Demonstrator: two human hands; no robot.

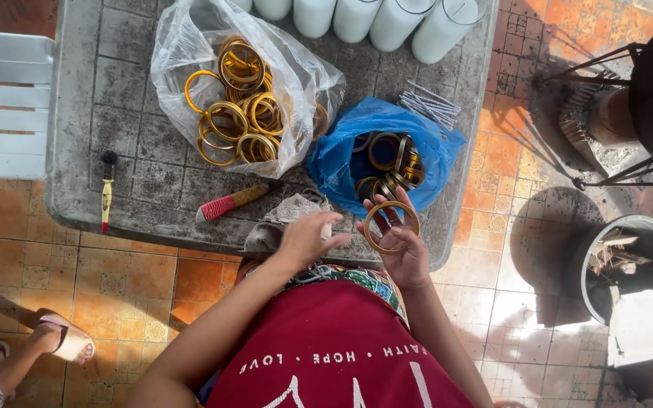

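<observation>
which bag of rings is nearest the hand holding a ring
The blue bag, just above the right hand holding a gold ring; the clear bag lies farther left.

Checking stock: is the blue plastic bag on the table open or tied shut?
Open. The blue plastic bag has its mouth spread wide, showing brass-coloured metal rings inside.

glossy gold metal ring (391,224), crinkly clear plastic bag (296,83) (blue one (341,162) too), rough, seemingly concrete table (77,113).
</observation>
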